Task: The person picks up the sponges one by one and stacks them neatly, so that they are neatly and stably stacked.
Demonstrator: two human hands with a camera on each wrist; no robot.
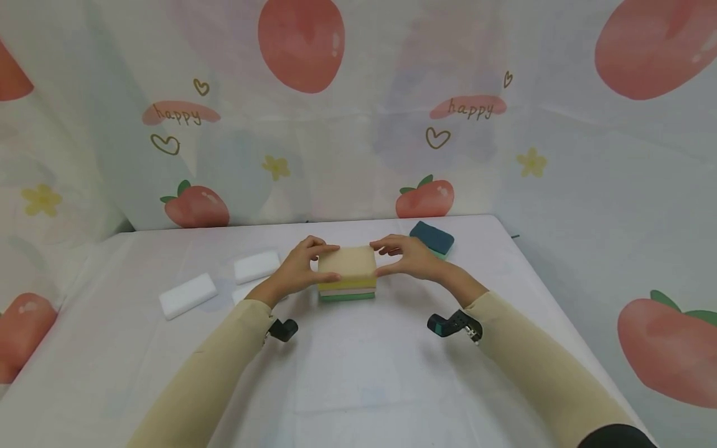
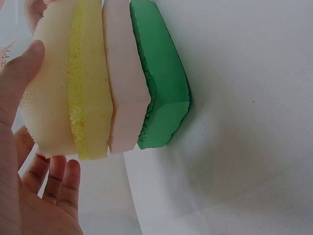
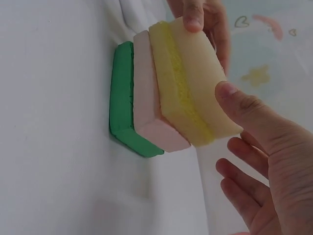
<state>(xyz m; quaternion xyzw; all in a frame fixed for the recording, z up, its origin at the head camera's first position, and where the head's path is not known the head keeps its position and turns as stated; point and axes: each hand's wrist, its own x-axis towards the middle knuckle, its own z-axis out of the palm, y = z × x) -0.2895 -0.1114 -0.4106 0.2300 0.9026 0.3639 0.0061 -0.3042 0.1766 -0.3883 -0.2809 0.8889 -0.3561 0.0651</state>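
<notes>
On the white table stands a stack of block-shaped sponges. At its bottom lies a green sponge (image 2: 161, 73), then a pale pink one (image 2: 124, 83), then a yellow one (image 3: 171, 83). A cream sponge (image 1: 347, 262) tops the pile, its edges roughly in line with those below. My left hand (image 1: 299, 267) pinches the left end of the cream sponge, thumb at the front and fingers toward the back. From the opposite end my right hand (image 1: 411, 258) grips the same sponge between thumb and forefinger; its other fingers stand off the stack in the right wrist view.
Behind my right hand is a dark blue sponge (image 1: 431, 238) over a green layer. White sponges (image 1: 187, 295) lie to the left, one partly covered by my left wrist. A peach-printed cloth (image 1: 347, 168) hangs beyond the table's far edge.
</notes>
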